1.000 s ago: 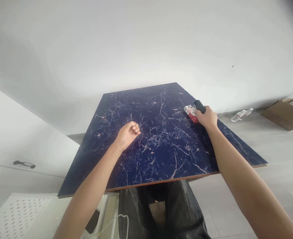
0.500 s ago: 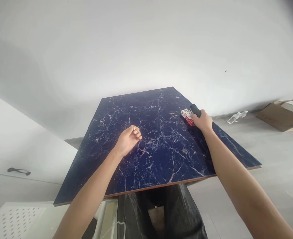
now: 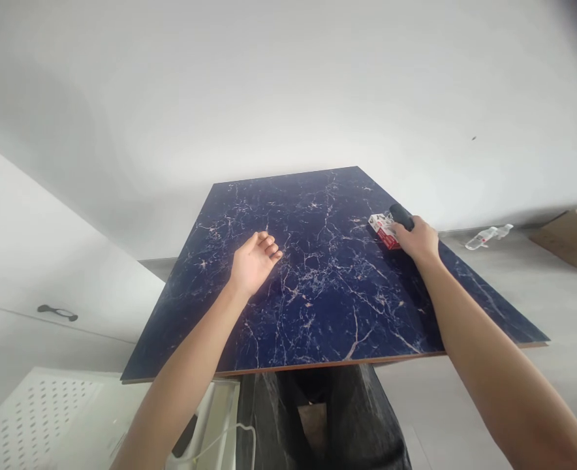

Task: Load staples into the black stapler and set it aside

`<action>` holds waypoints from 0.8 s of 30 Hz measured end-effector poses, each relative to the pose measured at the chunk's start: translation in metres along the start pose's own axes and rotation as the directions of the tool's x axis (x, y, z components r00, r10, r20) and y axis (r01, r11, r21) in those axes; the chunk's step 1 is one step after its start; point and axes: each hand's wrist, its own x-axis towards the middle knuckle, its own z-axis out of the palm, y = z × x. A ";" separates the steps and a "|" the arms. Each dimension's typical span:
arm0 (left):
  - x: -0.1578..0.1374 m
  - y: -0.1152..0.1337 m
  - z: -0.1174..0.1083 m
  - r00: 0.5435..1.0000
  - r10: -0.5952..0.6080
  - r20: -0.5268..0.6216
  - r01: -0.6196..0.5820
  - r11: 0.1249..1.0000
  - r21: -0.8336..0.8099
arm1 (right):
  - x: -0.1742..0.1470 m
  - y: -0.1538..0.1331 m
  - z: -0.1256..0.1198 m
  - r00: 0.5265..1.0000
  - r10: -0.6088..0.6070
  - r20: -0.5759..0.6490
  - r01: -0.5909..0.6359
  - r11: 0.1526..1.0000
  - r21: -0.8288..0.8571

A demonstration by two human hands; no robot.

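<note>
On the right side of a dark blue marble-patterned tabletop (image 3: 312,313), my right hand (image 3: 420,240) is closed round a small red-and-white box (image 3: 384,232) and a black cylinder (image 3: 401,216). The thumb lies against the box. The other fingers are mostly hidden, and I cannot tell what kind of thing the cylinder is. Over the left-middle of the tabletop is my left hand (image 3: 254,261), with loosely curled fingers slightly apart and nothing visible in them.
A pale wall rises behind the tabletop. At left stands a white cabinet with a dark handle (image 3: 57,313). A white perforated panel (image 3: 44,411) and a white cable (image 3: 239,427) are low at left. Plastic bottles (image 3: 482,237) and a cardboard box (image 3: 570,238) lie on the floor at right.
The view has shifted, so the tabletop sits further right in the picture. My left hand's fingers have loosened a little. My right hand keeps its hold on the box and cylinder.
</note>
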 end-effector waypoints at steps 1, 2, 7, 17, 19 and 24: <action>0.001 0.001 -0.002 1.000 0.012 -0.022 -0.012 1.000 0.005 | -0.002 -0.003 0.002 1.000 -0.020 0.002 0.020 1.000 0.013; 0.001 0.002 -0.004 0.999 0.026 -0.040 -0.025 1.000 0.010 | -0.005 -0.007 0.004 0.999 -0.037 0.001 0.037 0.999 0.021; 0.002 0.006 -0.006 0.994 0.088 -0.066 -0.087 0.996 0.016 | -0.028 -0.041 0.013 0.997 -0.080 0.021 0.080 0.997 -0.016; 0.004 0.020 -0.010 0.976 0.184 -0.115 -0.188 0.982 -0.028 | -0.100 -0.147 0.049 0.953 -0.200 0.228 0.185 0.979 0.084; 0.006 0.024 -0.012 0.970 0.206 -0.131 -0.213 0.976 -0.039 | -0.119 -0.176 0.062 0.932 -0.243 0.268 0.207 0.966 0.157; 0.011 0.034 -0.021 0.882 0.397 -0.255 -0.377 0.918 0.123 | -0.188 -0.260 0.100 0.860 -0.375 0.347 0.237 0.895 0.379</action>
